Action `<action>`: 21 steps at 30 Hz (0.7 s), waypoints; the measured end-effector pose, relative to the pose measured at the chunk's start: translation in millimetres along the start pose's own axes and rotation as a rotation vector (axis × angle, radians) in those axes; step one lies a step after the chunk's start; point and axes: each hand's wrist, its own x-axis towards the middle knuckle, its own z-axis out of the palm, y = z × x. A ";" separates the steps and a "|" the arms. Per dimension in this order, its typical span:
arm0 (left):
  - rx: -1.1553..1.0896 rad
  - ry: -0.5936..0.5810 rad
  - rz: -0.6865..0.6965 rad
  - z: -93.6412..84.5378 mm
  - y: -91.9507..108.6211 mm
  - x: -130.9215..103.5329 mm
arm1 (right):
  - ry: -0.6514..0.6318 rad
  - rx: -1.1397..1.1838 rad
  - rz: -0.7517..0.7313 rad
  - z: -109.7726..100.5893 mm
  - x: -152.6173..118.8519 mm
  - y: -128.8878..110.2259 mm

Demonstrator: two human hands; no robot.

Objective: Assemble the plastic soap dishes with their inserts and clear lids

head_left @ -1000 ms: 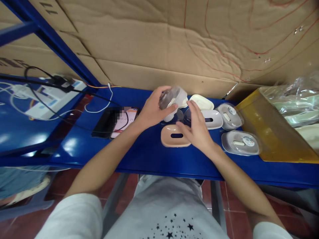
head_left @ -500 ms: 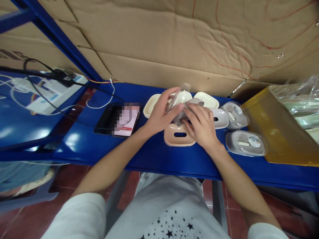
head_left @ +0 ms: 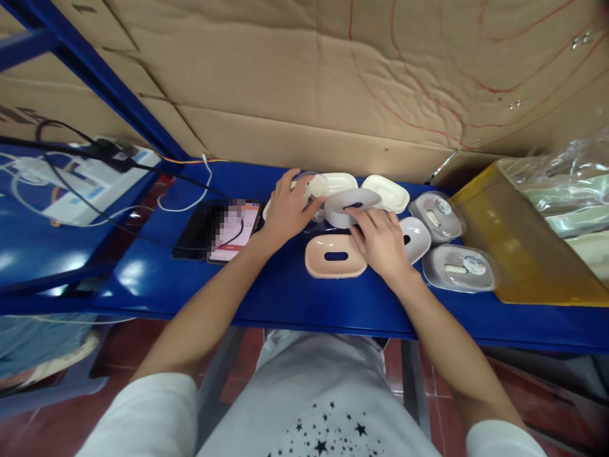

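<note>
My right hand (head_left: 380, 241) pinches the near rim of a grey oval soap dish (head_left: 335, 214), tilted above the table. To its left my left hand (head_left: 288, 212) curls around a clear plastic cover (head_left: 318, 189), hard to make out against the dishes behind. Just below lies a peach soap dish (head_left: 314, 257) with a slot in its floor. A pale grey slotted dish (head_left: 419, 236) is partly hidden behind my right hand. Cream dishes stand behind, one (head_left: 339, 182) near the cover and another (head_left: 387, 192) farther right.
Two grey soap dishes in clear covers with round labels, one behind (head_left: 431, 219) and one in front (head_left: 457, 270), sit by a yellow-sided box (head_left: 490, 241) of plastic-wrapped items. A phone (head_left: 238, 238) lies left on the blue table (head_left: 285, 304), near cables and a power strip (head_left: 95, 197).
The grey dish and the clear plastic, together between my hands before, are now apart: dish in the right hand, plastic in the left. The pale grey dish has turned. The view has shifted slightly.
</note>
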 end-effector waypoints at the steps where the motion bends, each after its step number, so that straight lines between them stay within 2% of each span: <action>1: -0.011 -0.002 0.026 0.3 0.7 -0.7 | -0.026 0.021 0.011 0.3 1.1 0.0; 4: -0.045 0.010 0.109 -3.9 4.3 -4.0 | -0.075 0.101 0.030 -10.2 2.9 1.6; 7: -0.058 0.028 0.203 -13.2 13.7 -11.4 | -0.056 0.193 0.015 -37.9 -5.7 8.6; 9: -0.066 0.010 0.314 -18.9 24.4 -19.6 | -0.037 0.243 0.017 -59.3 -24.1 19.3; 12: -0.071 -0.136 0.579 -22.2 44.5 -34.9 | 0.044 0.196 0.164 -80.5 -73.8 45.4; 14: -0.039 -0.256 0.684 -21.1 56.9 -44.2 | 0.070 0.048 0.268 -84.1 -115.8 65.6; 17: -0.018 -0.365 0.736 -17.5 67.4 -51.4 | 0.056 -0.144 0.362 -81.5 -174.3 88.4; 19: -0.014 -0.351 0.723 -15.8 68.8 -51.4 | 0.004 -0.156 0.359 -81.2 -201.0 93.3; 21: 0.000 -0.310 0.709 -15.3 68.7 -49.7 | -0.014 -0.153 0.367 -84.4 -214.9 88.7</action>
